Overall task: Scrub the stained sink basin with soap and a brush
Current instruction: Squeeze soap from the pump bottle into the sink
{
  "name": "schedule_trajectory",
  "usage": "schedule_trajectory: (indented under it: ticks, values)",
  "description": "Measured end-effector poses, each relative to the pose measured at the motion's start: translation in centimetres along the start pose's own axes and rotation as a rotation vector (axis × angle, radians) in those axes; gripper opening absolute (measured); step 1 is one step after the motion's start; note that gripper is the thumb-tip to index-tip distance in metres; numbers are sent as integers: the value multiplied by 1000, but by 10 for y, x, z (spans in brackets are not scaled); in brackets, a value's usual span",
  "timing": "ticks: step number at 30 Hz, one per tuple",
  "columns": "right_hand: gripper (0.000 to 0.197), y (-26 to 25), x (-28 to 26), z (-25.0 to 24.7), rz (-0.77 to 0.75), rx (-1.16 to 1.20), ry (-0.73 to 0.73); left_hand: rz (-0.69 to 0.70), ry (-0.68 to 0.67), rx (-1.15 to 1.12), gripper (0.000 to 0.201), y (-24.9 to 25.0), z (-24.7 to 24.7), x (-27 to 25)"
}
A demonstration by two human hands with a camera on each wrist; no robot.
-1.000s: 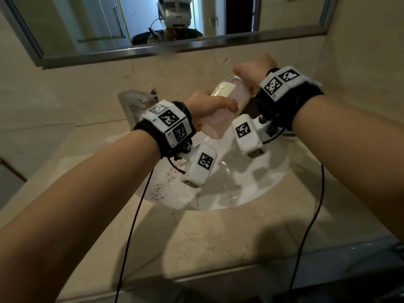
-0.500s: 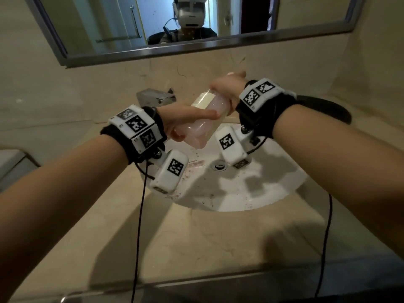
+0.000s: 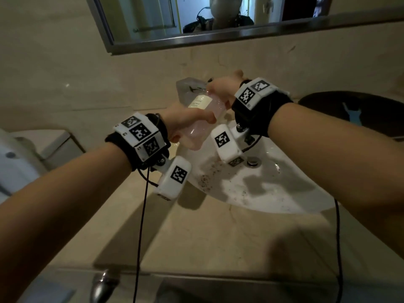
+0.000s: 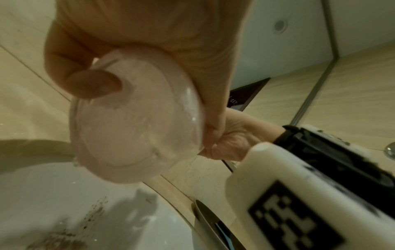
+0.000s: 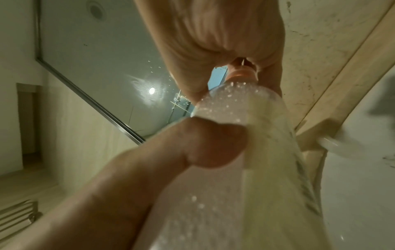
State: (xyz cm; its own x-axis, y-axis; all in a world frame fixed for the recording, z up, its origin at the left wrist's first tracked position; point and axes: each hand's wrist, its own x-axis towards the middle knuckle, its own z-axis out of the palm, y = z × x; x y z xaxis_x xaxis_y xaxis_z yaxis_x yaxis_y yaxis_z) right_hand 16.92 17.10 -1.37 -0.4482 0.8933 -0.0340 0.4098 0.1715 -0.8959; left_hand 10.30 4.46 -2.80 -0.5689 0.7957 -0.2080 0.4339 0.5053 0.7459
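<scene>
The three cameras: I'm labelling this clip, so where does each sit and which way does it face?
Head: worn on the head, faces down at the sink; both forearms, left hand, right hand.
Left wrist: under the left hand, faces the bottle base; right hand behind.
Right wrist: under the right hand, faces along the bottle; left thumb across.
Shared: bottle, all three.

soap bottle [image 3: 202, 115] | tilted lower (both hands on it) | brought left, over basin's [image 3: 273, 193] left rim
</scene>
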Motion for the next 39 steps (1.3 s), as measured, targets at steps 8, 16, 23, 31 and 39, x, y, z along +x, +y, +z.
schedule_trajectory:
  ticks: [8,16,23,31,39]
  values:
    - [68,1,4,-7,26,3,72,-21,-59,65,49,5,2,8]
    - [82,-7,9,-23,33,101,106,71,-2,151,60,32,-3,5]
    - [79,35,40,-96,94,128,217,172,-22,123,56,88,54,19]
    - [50,43,32,-94,154,27,276,144,-8,51,53,76,70,30]
    - [40,48,32,-112,44,-8,243,126,6,-43,54,89,86,41]
